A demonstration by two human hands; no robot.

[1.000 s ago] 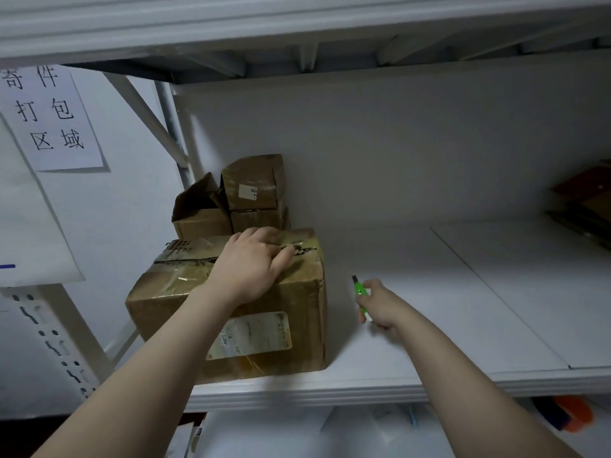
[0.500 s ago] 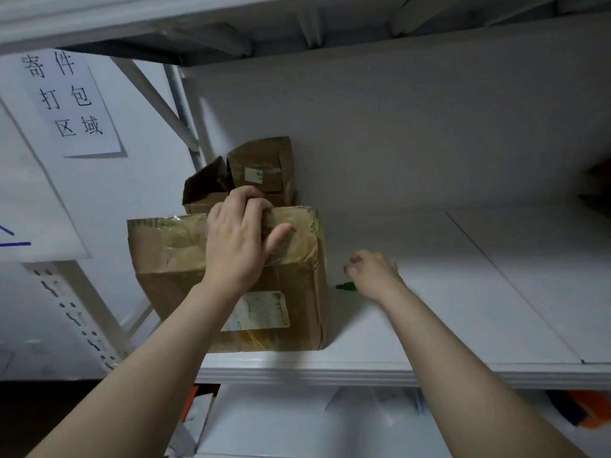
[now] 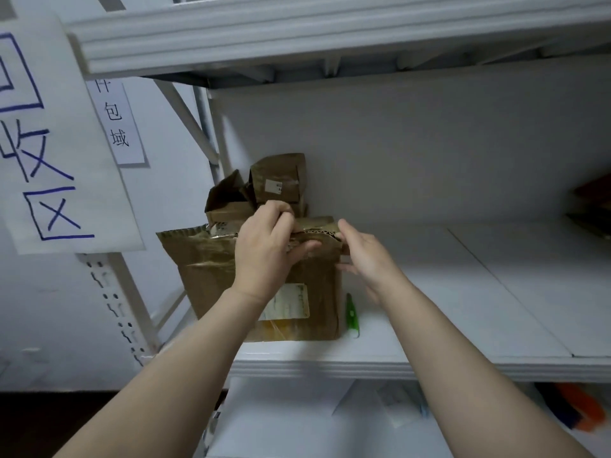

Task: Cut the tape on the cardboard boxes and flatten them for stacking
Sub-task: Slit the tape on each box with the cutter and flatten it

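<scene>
A taped brown cardboard box [image 3: 211, 276] with a shipping label stands on the white shelf [image 3: 429, 325], left of centre. My left hand [image 3: 267, 246] grips its top front flap, fingers curled over the edge and thumb on the front face. Against the box's upper right corner lies my right hand [image 3: 363, 256], fingers fairly straight and touching the cardboard. A small green cutter [image 3: 350, 314] rests on the shelf just right of the box, with neither hand on it.
Two smaller opened cardboard boxes [image 3: 261, 190] stand behind the big one against the back wall. Paper signs [image 3: 62, 153] hang at the left by the shelf post. Flat cardboard [image 3: 591, 206] lies at the far right. A shelf beam runs overhead.
My right hand let go of the green cutter, left it on the shelf and moved up to the box's right corner. My left hand shifted to grip the top flap.
</scene>
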